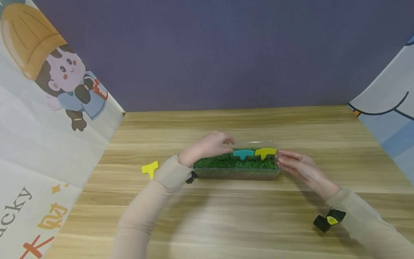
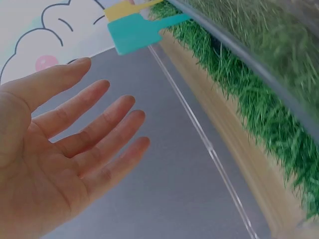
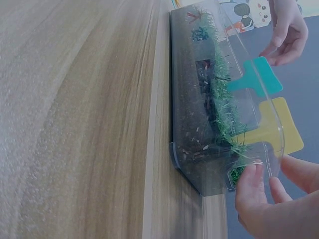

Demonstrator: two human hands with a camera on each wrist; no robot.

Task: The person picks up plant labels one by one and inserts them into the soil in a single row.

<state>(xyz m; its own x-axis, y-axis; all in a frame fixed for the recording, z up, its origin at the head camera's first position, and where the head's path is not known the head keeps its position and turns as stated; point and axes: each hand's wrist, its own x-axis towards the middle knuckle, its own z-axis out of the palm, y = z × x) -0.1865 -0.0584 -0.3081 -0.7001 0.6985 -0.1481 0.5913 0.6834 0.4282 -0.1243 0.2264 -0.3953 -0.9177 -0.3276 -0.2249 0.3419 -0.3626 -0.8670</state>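
A clear plastic box [image 1: 237, 174], filled with dark soil and topped with green artificial grass [image 1: 216, 162], lies lengthwise on the wooden table. Two T-shaped plant labels stand upright in the grass: a teal label [image 1: 243, 153] and, to its right, a yellow label [image 1: 266, 152]. My left hand [image 2: 65, 144] hovers over the box's left part, fingers spread and slightly bent, holding nothing, its fingertips near the teal label. At the right end, my right hand [image 3: 269, 201] grips the box by its rim, thumb and fingers close by the yellow label.
Another yellow T-shaped label [image 1: 150, 168] lies flat on the table, left of the box and beside the left sleeve [image 1: 161, 180]. A grey-blue panel [image 1: 226, 54] stands behind the wooden table [image 1: 242, 216]. Cartoon-printed sheets [image 1: 58, 72] flank the sides.
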